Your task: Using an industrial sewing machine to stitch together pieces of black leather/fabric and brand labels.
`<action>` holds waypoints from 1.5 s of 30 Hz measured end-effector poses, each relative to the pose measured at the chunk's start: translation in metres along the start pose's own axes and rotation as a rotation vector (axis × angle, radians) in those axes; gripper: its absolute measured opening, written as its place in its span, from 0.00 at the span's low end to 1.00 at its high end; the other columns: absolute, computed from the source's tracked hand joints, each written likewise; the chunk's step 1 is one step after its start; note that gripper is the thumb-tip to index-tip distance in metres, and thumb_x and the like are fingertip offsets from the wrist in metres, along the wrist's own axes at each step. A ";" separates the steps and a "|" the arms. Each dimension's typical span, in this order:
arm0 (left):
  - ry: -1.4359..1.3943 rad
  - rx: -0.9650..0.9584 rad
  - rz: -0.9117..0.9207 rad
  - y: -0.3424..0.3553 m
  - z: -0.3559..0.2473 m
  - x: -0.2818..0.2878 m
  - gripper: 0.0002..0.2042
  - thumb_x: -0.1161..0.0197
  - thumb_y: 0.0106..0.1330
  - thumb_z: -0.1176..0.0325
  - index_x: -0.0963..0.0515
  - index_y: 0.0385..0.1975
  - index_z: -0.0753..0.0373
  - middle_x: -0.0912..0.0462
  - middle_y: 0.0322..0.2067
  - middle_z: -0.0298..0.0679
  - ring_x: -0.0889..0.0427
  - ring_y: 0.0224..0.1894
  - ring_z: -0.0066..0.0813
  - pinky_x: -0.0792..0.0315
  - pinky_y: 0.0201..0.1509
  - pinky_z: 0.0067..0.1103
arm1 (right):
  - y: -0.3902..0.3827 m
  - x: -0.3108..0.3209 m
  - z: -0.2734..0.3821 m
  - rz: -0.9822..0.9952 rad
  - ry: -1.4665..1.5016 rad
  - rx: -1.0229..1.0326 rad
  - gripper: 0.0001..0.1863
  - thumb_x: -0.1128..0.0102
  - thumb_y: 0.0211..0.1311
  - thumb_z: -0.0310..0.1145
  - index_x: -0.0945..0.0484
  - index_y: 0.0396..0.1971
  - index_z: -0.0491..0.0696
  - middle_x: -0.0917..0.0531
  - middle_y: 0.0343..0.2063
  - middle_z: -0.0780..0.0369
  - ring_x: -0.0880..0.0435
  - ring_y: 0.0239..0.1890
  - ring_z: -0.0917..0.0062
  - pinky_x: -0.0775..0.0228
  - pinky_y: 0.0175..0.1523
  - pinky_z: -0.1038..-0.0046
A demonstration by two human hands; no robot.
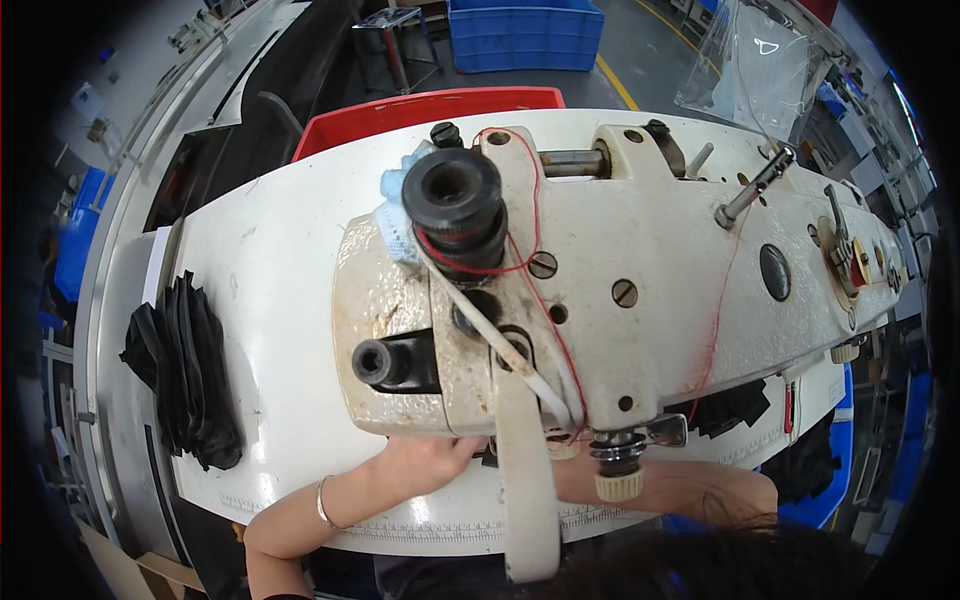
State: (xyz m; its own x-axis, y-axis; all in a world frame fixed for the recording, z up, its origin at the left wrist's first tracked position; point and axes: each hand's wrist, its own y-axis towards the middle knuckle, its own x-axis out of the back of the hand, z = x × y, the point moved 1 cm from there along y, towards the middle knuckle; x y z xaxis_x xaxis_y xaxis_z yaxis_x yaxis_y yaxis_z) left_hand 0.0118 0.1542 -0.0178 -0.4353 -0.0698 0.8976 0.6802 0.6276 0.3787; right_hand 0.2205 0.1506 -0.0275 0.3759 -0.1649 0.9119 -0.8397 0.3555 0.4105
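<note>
Left hand (425,458) is tucked right under the head of the white sewing machine (620,250), fingers hidden, so can't tell if it's gripping anything. Right hand is out of sight behind the machine. Black fabric pieces (185,375) sit piled on the desk (280,300), well off to the left.

The person's left forearm comes in from the near left edge and angles up toward the right, a thin bangle at the wrist. The left hand (432,458) lies palm down, its fingers hidden from view. The right forearm stretches leftward from the near right; its hand is out of sight.
</note>
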 end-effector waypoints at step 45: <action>-0.051 0.043 0.133 0.001 0.012 0.016 0.22 0.34 0.40 0.73 0.19 0.41 0.67 0.20 0.40 0.46 0.20 0.43 0.46 0.25 0.47 0.36 | -0.015 -0.014 -0.042 -0.065 0.922 -0.823 0.14 0.44 0.63 0.36 0.21 0.42 0.41 0.19 0.34 0.54 0.20 0.36 0.67 0.27 0.42 0.68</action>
State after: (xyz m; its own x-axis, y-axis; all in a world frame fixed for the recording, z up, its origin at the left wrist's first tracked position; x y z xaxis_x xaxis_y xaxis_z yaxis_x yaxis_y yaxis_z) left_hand -0.0013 0.1629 -0.0054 -0.3731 0.0553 0.9262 0.7084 0.6616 0.2459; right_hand 0.2445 0.1856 -0.0466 0.8232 0.3866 0.4159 -0.4380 0.8984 0.0320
